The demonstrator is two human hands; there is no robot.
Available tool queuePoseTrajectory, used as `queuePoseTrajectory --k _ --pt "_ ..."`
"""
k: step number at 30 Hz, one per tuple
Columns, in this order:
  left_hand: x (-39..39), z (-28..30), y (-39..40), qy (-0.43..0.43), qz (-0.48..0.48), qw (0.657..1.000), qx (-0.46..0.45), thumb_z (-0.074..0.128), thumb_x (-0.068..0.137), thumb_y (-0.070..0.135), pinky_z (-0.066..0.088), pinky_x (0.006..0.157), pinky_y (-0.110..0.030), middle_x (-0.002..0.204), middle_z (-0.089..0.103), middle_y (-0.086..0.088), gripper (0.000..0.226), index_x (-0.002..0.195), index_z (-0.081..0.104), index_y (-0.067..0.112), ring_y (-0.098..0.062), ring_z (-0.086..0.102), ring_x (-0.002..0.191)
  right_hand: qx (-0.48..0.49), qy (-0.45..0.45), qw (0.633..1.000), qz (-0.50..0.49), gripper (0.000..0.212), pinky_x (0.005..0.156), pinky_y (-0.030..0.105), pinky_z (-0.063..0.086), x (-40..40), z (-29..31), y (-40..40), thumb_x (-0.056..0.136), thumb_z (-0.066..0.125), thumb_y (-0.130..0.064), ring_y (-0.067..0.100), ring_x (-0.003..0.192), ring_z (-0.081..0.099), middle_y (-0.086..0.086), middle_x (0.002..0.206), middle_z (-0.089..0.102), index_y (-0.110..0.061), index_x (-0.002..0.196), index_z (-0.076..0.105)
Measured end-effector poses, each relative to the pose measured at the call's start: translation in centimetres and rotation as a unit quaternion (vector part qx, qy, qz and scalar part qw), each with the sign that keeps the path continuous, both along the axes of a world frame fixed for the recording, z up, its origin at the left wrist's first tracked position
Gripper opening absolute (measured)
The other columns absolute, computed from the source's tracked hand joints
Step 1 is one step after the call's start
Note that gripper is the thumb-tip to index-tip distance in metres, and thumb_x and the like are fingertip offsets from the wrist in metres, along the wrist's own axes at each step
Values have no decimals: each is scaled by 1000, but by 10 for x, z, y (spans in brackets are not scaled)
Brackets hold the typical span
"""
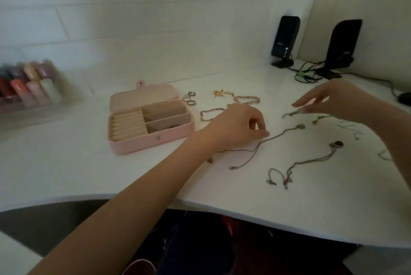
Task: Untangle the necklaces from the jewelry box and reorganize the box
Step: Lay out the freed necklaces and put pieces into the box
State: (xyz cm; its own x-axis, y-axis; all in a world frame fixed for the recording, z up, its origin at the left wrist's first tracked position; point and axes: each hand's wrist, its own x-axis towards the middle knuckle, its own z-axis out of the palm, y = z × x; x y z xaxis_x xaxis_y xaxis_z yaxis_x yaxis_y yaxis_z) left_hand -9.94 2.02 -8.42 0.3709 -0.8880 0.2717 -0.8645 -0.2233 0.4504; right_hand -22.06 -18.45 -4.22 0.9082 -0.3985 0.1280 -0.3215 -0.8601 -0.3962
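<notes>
Now pink jewelry box (pixel 153 139) open; left hand (pixel 240 125) pinching thin necklace chain (pixel 282 133); right hand (pixel 333 99) spread.

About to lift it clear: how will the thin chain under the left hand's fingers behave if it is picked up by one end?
The thin chain lies in loose bends on the table, so it will likely hang limp. It looks fine, probably very light. Its free clasp end seems apart from the neighbouring necklace, so snagging seems unlikely. The left hand pinches at it.
</notes>
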Motion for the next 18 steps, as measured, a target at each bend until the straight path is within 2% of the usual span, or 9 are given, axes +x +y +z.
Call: queuePoseTrajectory --k 3,8,10,13,15,18 --pt "-4 -8 -18 43 4 999 -12 68 83 39 35 54 -12 76 61 2 22 85 66 17 -3 46 61 19 26 999 10 11 72 27 48 -5 -15 -7 76 76 -28 10 81 61 -11 86 68 -35 82 70" --pt "-2 -17 -22 92 -3 995 -44 72 82 28 38 57 -12 69 55 11 12 86 66 18 0 45 58 19 73 997 25 11 68 24 42 0 -29 -11 78 75 -31 7 80 54 -8 87 62 -28 82 66" --pt "-2 -18 -21 122 8 991 -58 73 81 26 39 59 -9 76 58 11 15 92 65 20 1 47 60 6 79 996 34 9 67 21 41 2 -31 -9 82 72 -30 8 81 54 -9 87 61 -25 81 64" --pt "-4 -16 -23 154 29 985 -74 72 81 27 40 65 -4 97 64 9 30 108 60 20 -1 58 81 5 39 996 81 7 71 22 44 6 -30 1 86 67 -23 15 87 59 -7 89 63 -22 84 60" --pt "-8 -14 -25 200 9 978 -57 71 83 27 43 71 -5 104 67 9 40 118 53 19 -1 61 92 92 -43 987 127 7 72 22 49 9 -26 14 89 63 -14 18 84 64 0 88 68 -17 85 58" --pt "-11 -8 -21 298 -21 953 -44 61 92 20 47 75 -15 84 72 5 29 117 49 11 -8 63 79 262 -144 941 161 6 74 21 55 14 -18 38 95 50 -8 15 84 69 8 94 71 -6 89 49"
